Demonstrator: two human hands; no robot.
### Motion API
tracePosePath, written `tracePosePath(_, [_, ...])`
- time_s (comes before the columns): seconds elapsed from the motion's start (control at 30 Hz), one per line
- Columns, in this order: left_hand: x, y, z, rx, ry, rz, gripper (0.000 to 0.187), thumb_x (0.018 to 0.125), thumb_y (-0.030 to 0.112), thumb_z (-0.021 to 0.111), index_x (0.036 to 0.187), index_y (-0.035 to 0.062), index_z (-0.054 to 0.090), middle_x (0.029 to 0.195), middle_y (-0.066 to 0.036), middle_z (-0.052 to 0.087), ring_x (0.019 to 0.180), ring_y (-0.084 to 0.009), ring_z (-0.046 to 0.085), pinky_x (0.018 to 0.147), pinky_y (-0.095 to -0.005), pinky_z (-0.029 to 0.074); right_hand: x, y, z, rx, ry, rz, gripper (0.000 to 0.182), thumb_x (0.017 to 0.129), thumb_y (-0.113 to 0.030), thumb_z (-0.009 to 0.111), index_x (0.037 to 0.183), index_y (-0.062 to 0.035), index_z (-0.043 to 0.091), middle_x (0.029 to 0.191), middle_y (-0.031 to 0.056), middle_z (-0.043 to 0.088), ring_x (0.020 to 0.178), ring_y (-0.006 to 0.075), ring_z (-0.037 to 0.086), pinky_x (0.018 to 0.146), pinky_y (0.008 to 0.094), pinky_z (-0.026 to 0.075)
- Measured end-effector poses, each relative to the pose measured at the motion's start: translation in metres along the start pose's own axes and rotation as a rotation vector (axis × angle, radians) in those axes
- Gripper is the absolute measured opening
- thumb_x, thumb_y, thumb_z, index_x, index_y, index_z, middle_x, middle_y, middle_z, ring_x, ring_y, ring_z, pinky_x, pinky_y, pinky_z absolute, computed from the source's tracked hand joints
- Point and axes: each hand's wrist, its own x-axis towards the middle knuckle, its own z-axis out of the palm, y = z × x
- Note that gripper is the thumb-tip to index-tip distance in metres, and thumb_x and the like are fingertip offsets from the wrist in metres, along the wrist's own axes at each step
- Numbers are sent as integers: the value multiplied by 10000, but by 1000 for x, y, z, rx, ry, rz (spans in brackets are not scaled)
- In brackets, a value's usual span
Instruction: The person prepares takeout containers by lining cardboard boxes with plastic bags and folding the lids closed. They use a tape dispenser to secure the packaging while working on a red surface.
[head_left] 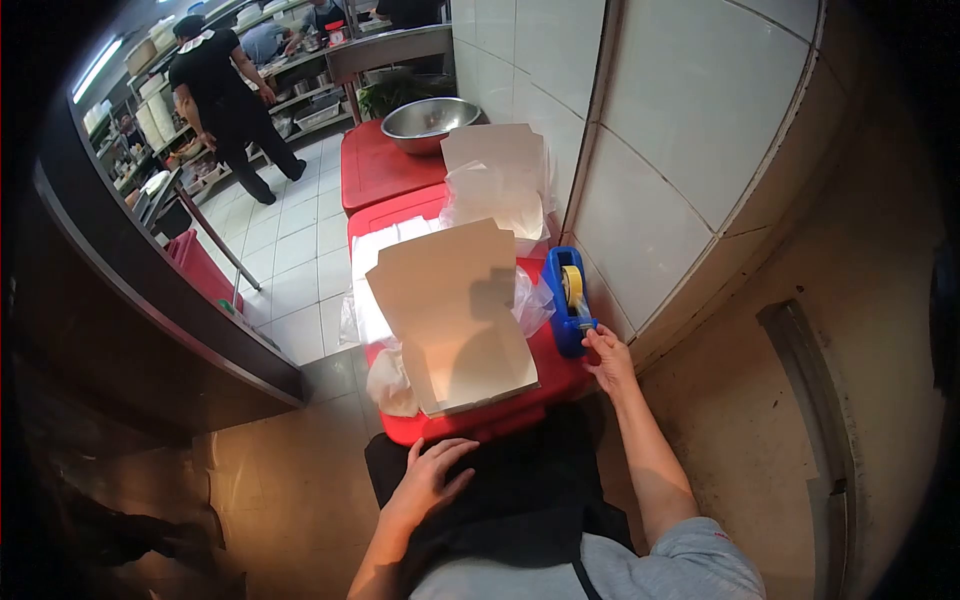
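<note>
An open cardboard box [470,350] with its lid raised sits on the red lid of a bin [400,428]. Just below the bin's front edge is my left hand [432,482], fingers apart and holding nothing. To the right of the box stands a blue tape dispenser [566,335] with a yellow-cored tape roll [572,287]. My right hand [610,358] is at the dispenser's cutting end, thumb and finger pinched on the tape's end. A crumpled whitish cloth or bag [392,383] lies by the box's left front corner.
Behind are another open box [495,150] with clear plastic, white sheets [375,300], and a steel bowl [430,122] on a second red lid [370,175]. A tiled wall [660,190] closes the right side. A person in black [215,85] stands on the kitchen floor at the left.
</note>
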Motion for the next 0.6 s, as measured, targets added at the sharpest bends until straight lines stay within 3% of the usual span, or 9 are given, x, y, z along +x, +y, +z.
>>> tracePosePath(0.13, [4,-1,6,-3,-42,-2,429,833,236,629,1243,170,522,1225,-26,546,1185,-191,484,1043,-548,216,6,14,-4,-240,114,-88,253,794,-262,724,669,-46,680,1246,1,453,1077,175,486,759,388,422])
tracePosePath(0.23, [5,-2,10,2,-76,-9,430,840,236,620,1252,174,514,1230,-24,542,1191,-187,480,1043,-555,213,21,20,-10,-719,172,-525,233,753,-191,731,628,-8,661,1048,82,603,955,208,579,696,336,468])
tracePosePath(0.33, [7,0,11,-7,-99,-6,425,847,240,610,1256,179,511,1237,-20,538,1197,-179,477,1044,-564,201,22,13,-25,-965,104,-689,184,726,-114,722,622,16,642,895,102,648,826,208,623,690,333,469])
tracePosePath(0.43, [13,8,8,7,-109,18,423,840,208,626,1242,134,520,1225,-70,546,1187,-231,486,1055,-508,241,7,13,-39,-1007,57,-652,98,714,-83,705,671,0,674,863,119,665,757,210,644,660,339,487])
tracePosePath(0.47, [16,12,8,13,-114,27,423,835,191,636,1235,111,525,1218,-97,551,1181,-259,491,1060,-478,264,1,15,-43,-995,28,-609,88,763,-65,665,819,-2,694,929,98,667,817,179,645,681,304,501])
tracePosePath(0.57, [37,5,23,-366,9,81,458,841,160,643,1261,57,492,1238,-134,538,1187,-264,493,1035,-391,336,-53,-12,7,-362,-158,-68,188,806,-15,606,986,7,653,960,64,657,852,156,641,718,266,509])
tracePosePath(0.6, [46,4,29,-448,49,94,486,857,140,636,1290,12,457,1259,-141,529,1184,-247,495,993,-315,384,-77,-22,27,-324,-302,-52,235,815,11,580,1045,8,625,979,54,649,875,150,634,749,259,505])
